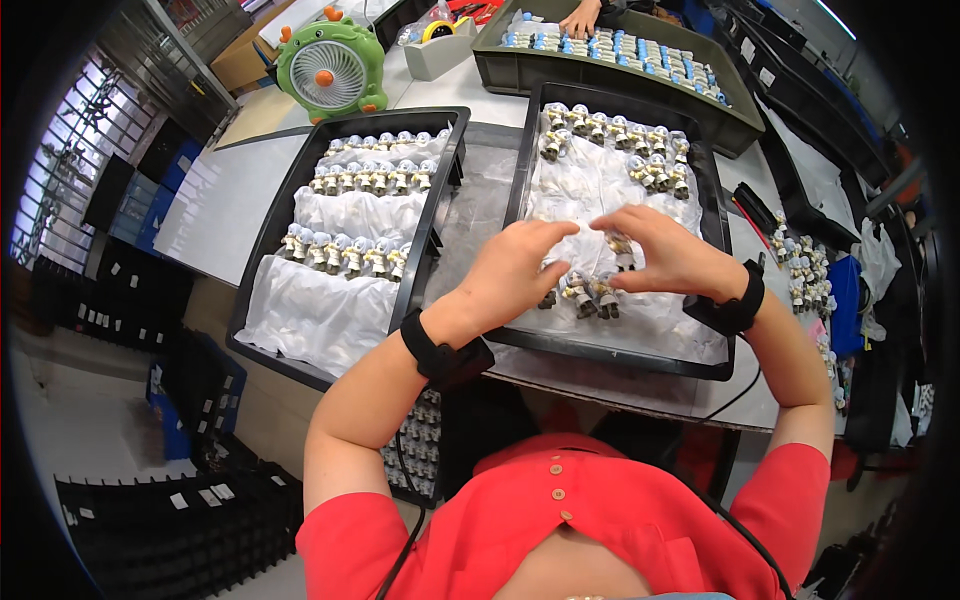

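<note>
Both hands are over the right black tray (625, 352), which is lined with white wrapping sheet. My left hand (507, 272) is open, thumb and fingers apart in a curve. My right hand (668, 252) mirrors it, its thumb and fingers also apart. In its gap shows a small figurine (622, 250), partly covered by the fingers; whether they touch it I cannot tell. Just below the hands lie several white-and-dark figurines (577, 296) on the sheet, one partly hidden by my left thumb. More figurines (655, 172) stand in rows at the tray's far end.
To the left, another black tray (248, 290) holds rows of figurines (340, 252). A green fan (330, 75) stands behind it. Beyond, a person's hand (580, 18) reaches into an olive bin (610, 88) of blue-and-white pieces. Loose figurines (803, 272) are heaped at right.
</note>
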The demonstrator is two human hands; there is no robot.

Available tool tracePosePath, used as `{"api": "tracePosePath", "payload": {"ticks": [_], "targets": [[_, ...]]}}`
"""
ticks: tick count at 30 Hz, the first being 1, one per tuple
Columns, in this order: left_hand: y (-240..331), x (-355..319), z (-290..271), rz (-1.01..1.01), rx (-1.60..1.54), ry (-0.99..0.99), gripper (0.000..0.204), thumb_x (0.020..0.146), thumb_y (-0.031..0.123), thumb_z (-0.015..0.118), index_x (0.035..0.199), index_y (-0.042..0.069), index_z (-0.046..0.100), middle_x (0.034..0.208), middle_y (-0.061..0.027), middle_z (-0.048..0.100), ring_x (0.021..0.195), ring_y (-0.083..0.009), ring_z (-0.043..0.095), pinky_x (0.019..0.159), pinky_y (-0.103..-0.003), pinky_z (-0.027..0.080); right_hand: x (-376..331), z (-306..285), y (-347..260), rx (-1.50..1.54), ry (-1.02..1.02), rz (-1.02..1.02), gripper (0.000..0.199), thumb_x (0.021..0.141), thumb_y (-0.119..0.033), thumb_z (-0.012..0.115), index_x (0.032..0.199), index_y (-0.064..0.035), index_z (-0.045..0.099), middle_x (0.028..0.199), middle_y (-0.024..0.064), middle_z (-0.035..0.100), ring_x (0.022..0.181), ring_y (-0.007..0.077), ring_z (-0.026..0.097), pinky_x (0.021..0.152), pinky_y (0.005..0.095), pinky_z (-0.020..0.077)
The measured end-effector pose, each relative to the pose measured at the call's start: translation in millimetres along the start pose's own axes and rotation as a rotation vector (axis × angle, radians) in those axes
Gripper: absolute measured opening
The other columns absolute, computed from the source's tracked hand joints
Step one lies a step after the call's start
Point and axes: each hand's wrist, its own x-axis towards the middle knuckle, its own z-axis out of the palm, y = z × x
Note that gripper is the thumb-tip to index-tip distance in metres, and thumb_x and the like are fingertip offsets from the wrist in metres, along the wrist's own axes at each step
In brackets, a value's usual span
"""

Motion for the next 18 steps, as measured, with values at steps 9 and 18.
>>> {"api": "tracePosePath", "payload": {"ticks": [9, 18], "targets": [[0.5, -14.6, 12.7, 0.080, 0.463, -0.313, 0.061, 0.067, 0.012, 0.075, 0.123, 0.008, 0.052, 0.103, -0.0106, 0.060, 0.095, -0.0276, 0.058, 0.084, -0.038, 0.038, -22.0, 38.7, 17.6, -0.030, -0.253, 0.060, 0.076, 0.078, -0.032, 0.071, 0.136, 0.0017, 0.035, 0.117, 0.0221, 0.050, 0.106, 0.0355, 0.050, 0.094, 0.0388, 0.0422], [-9.5, -9.3, 24.8, 0.051, 0.406, -0.322, 0.071, 0.066, 0.008, 0.073, 0.128, -0.001, 0.040, 0.091, -0.0160, 0.060, 0.090, -0.0290, 0.059, 0.078, -0.038, 0.042, -19.4, 77.0, -5.7, -0.437, -0.033, 0.013, 0.082, 0.080, -0.052, 0.064, 0.138, -0.0049, 0.032, 0.118, 0.0184, 0.046, 0.100, 0.0337, 0.048, 0.080, 0.0397, 0.0479]]}}
